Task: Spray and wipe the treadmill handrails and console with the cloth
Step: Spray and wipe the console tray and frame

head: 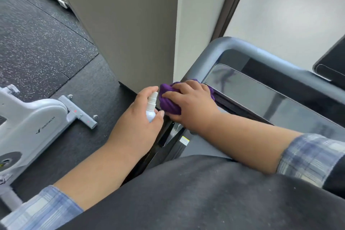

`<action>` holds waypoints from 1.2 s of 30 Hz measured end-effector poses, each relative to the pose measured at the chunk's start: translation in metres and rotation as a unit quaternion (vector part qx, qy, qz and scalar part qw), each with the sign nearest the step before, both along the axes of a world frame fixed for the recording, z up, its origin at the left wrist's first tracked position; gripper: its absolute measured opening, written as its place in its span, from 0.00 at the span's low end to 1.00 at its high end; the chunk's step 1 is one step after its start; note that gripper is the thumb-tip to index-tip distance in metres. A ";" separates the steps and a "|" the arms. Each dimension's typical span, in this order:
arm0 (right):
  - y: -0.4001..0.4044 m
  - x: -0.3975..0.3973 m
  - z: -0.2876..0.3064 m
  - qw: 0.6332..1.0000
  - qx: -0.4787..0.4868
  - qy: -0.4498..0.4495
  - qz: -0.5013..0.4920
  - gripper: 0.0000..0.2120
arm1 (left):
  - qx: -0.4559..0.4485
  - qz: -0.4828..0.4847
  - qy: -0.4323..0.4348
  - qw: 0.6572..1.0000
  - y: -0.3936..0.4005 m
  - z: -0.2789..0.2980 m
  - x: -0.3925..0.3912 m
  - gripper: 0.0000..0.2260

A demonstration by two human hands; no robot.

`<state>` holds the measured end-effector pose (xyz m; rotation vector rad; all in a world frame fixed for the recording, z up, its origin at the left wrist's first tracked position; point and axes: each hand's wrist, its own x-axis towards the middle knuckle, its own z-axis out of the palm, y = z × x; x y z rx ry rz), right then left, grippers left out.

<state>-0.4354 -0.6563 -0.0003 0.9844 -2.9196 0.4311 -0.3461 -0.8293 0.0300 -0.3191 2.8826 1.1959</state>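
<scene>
My left hand (139, 117) grips a small white spray bottle (151, 107), nozzle up, just left of the treadmill's left handrail. My right hand (190, 103) holds a bunched purple cloth (168, 102) and presses it on the grey handrail (209, 56), near where the rail meets the console. The dark glossy console panel (261, 97) stretches right of the cloth. The two hands are almost touching. My fingers cover much of the cloth.
A beige pillar (130, 24) stands close behind the handrail. A white exercise machine base (33, 117) sits on the dark speckled floor (37, 43) at left. A black screen (332, 63) rises at right. My dark-clothed body fills the lower frame.
</scene>
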 end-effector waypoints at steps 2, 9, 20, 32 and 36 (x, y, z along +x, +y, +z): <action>0.016 -0.005 0.007 0.999 -0.031 -0.025 -0.029 0.25 | -0.030 -0.025 -0.019 0.999 0.001 0.002 -0.007 0.23; 0.106 -0.054 0.013 0.964 -0.057 -0.026 -0.259 0.23 | -0.136 -0.104 -0.042 0.984 0.021 -0.007 -0.034 0.22; 0.116 -0.055 -0.013 0.973 0.054 -0.045 -0.218 0.26 | -0.167 -0.095 -0.086 0.978 0.033 -0.009 -0.061 0.16; 0.117 -0.053 -0.016 0.976 0.036 -0.037 -0.213 0.27 | -0.219 -0.156 -0.037 0.962 0.084 0.005 -0.160 0.21; 0.118 -0.054 -0.018 0.976 0.028 -0.037 -0.215 0.27 | -0.220 -0.151 -0.047 0.963 0.085 0.001 -0.186 0.17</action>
